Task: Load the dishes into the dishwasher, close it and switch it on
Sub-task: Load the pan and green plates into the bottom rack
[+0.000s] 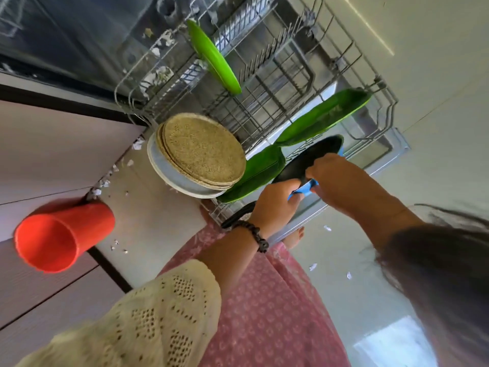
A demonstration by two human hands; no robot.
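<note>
Left hand (277, 205) and right hand (336, 176) both grasping round black-and-blue plate (304, 161) at frame centre-right, over grey wire dishwasher rack (277, 107), no legible writing

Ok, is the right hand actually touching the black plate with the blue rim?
Touching. The head view shows the right hand with its fingers curled over the edge of the black plate, no gap visible.

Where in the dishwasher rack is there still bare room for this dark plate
The middle of the rack is bare, between the upright green plate and the far green plate. The near corner is crowded: the woven stack, another green plate and both hands there.
</note>
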